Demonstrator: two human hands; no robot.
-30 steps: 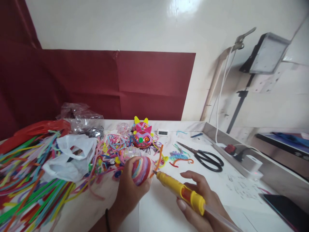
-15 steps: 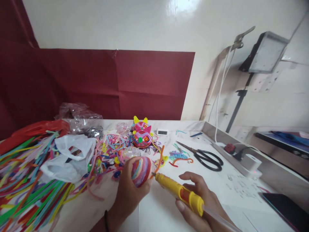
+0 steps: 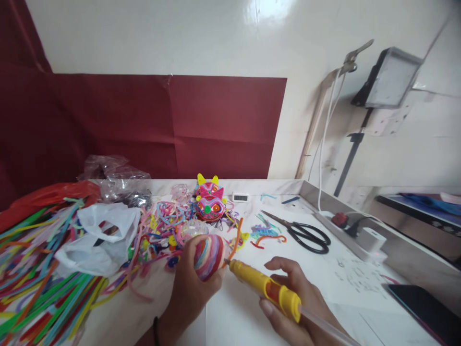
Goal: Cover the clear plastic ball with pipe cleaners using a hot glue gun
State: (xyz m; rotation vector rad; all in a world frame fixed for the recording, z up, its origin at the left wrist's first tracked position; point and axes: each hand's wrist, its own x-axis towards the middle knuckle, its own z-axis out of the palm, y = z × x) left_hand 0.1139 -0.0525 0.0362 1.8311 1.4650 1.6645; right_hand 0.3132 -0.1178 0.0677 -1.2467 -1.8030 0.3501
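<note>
My left hand (image 3: 192, 288) is closed around a ball (image 3: 211, 254) wrapped in striped pink, purple, red and blue strands. An orange pipe cleaner (image 3: 236, 242) sticks up from the ball's right side. In my right hand (image 3: 298, 302) lies a yellow hot glue gun (image 3: 264, 286), a clear glue stick (image 3: 326, 327) trailing from its rear. The gun's nozzle points left, at the lower end of the orange pipe cleaner beside the ball; whether it touches is too small to tell. My right index finger is bent, apart from the gun's body.
Many pipe cleaners (image 3: 39, 288) and a white plastic bag (image 3: 101, 259) cover the left side. A decorated mask-like ornament (image 3: 210, 204) stands at the back near a small digital timer (image 3: 240, 197). Black-handled scissors (image 3: 306, 235), a power strip (image 3: 355, 235) and a phone (image 3: 425, 310) are on the right.
The whole view has shifted slightly, moving the scene a little left. Both hands keep the same hold, with the nozzle still at the orange pipe cleaner's lower end.
</note>
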